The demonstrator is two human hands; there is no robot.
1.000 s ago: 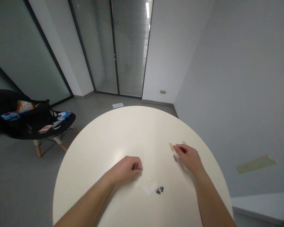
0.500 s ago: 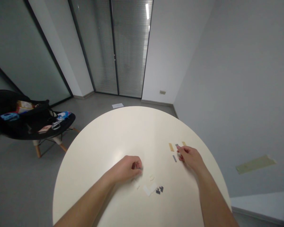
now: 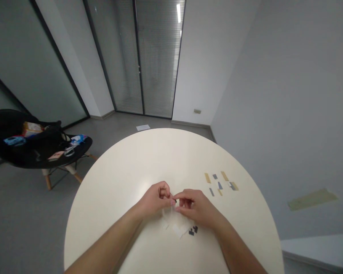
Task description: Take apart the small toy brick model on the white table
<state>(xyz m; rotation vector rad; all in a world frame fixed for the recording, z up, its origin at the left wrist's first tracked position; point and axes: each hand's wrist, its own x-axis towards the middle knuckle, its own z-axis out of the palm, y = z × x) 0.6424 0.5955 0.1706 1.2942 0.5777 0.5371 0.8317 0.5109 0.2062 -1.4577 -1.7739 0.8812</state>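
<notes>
My left hand (image 3: pixel 157 198) is closed, its thumb and forefinger pinching a small dark piece (image 3: pixel 175 201) above the table middle. My right hand (image 3: pixel 194 206) meets it from the right, forefinger and thumb closing round the same piece. The piece's shape is mostly hidden by the fingertips. Just below the hands lie white slips (image 3: pixel 177 230) and a few small dark cut pieces (image 3: pixel 193 230). To the right, several flat grey strips (image 3: pixel 211 191) and tan strips (image 3: pixel 207 178) are spread out, some touching or overlapping.
Everything lies on a round cream table (image 3: pixel 117 171). A black chair (image 3: pixel 31 161) with a bag and other items stands at the left. A wall is close on the right, with a strip of tape (image 3: pixel 313 199) on it. Glass doors (image 3: pixel 137 57) are beyond.
My right hand has left a grey piece among the strips at the right and moved left to my left hand. My left hand stays nearly in place.
</notes>
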